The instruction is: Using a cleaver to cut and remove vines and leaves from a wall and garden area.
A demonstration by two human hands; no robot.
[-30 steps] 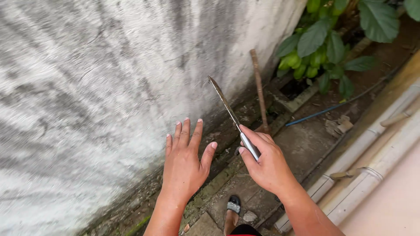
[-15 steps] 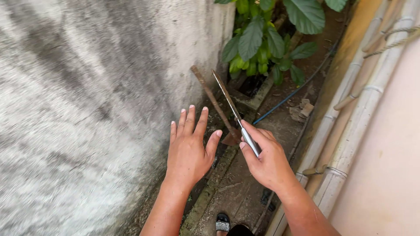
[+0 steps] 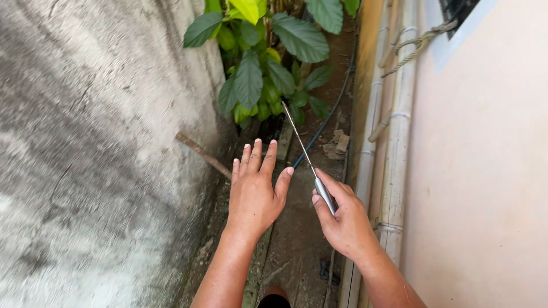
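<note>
Rising on the left, a grey stained wall (image 3: 85,142) faces pale pipes (image 3: 394,171), with a leafy plant (image 3: 268,63) ahead. Beside the wall, the left hand (image 3: 254,194) hovers flat, fingers spread, holding nothing. The right hand (image 3: 342,219) is clamped around a knife (image 3: 311,165), blade pointing up toward the plant.

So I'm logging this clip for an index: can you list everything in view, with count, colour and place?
knife: one, thin dark blade with silver handle, centre, held pointing up and away
plant: one, green, broad-leaved, top centre
concrete wall: one, grey-white, left
stick: one, brown, leaning by that wall
hose: one, blue, on the ground past the plant
pipes: several, cream, upright along the right
painted wall: one, pale peach, right
left hand: open, empty, fingers spread
right hand: gripping the knife handle
</note>
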